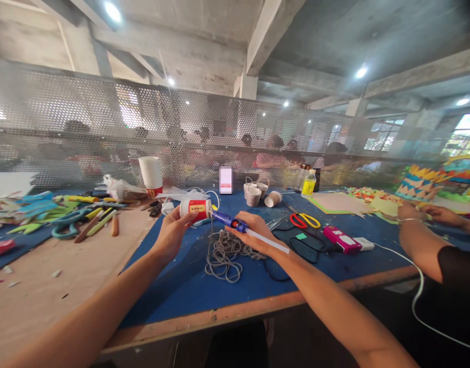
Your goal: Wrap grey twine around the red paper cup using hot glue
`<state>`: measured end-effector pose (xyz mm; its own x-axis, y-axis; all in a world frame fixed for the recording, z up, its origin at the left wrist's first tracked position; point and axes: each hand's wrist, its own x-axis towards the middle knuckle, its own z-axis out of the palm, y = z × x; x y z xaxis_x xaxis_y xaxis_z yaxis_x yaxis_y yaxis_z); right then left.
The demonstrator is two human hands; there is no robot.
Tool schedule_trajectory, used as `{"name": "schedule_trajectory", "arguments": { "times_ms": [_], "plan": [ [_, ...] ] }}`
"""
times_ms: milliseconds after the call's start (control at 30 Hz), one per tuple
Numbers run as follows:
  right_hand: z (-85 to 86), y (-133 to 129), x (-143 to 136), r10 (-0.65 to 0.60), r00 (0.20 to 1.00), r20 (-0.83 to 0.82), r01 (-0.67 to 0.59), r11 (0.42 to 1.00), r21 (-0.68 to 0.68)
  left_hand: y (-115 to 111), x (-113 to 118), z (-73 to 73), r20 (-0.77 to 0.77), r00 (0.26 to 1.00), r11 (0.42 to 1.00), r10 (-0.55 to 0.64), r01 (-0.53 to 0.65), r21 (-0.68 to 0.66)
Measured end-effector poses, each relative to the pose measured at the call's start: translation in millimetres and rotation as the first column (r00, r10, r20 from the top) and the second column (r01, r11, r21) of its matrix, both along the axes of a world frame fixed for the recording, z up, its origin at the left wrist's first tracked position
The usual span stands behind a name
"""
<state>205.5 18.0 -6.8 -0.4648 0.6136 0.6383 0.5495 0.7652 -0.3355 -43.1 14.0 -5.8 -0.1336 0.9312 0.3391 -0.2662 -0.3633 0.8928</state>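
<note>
My left hand (174,231) is closed round a red and white paper cup (195,208), which lies on its side in the air above the table. My right hand (256,228) grips a blue glue gun (229,221) with a white glue stick (267,241) coming out of its back. The gun's nozzle points left, at or very near the cup's base; contact cannot be made out. A thin cord loops by the cup. Below the hands, a tangle of grey cord (224,254) rests on the blue table mat (181,296).
Behind are cord-handled cups (252,196), a phone (226,180), stacked cups (150,175) and a yellow bottle (308,184). Scissors (304,220) and a pink power strip (341,240) lie right. Tools (99,223) lie left. Another person's arm (419,245) reaches in at right.
</note>
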Motion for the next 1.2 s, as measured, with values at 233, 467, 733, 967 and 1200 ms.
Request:
{"name": "schedule_trajectory", "arguments": {
  "times_ms": [233,467,733,967,1200],
  "plan": [
    [-1.3,0.8,-0.1,-0.019,1.000,0.006,0.019,1.000,0.015,-2.4,0.2,0.6,-0.065,0.998,1.000,0.004,-0.003,0.022],
    [0.9,0.1,0.4,-0.032,0.999,0.026,0.032,0.999,0.005,-2.9,-0.1,1.6,-0.066,0.998,1.000,0.015,-0.014,0.019],
    [2.1,-2.2,-0.2,-0.031,0.999,0.026,0.031,1.000,-0.002,-1.4,-1.3,-1.1,-0.079,0.996,0.999,0.028,-0.026,0.022],
    [0.6,-0.6,-0.5,-0.043,0.999,0.033,0.043,0.999,0.006,-1.0,-1.1,-1.0,-0.085,0.996,0.999,0.038,-0.037,0.014],
    [0.7,-1.5,-0.9,-0.068,0.996,0.054,0.066,0.997,0.026,-0.7,-1.2,-1.4,-0.072,0.997,1.000,0.018,-0.017,0.025]
  ]
}}
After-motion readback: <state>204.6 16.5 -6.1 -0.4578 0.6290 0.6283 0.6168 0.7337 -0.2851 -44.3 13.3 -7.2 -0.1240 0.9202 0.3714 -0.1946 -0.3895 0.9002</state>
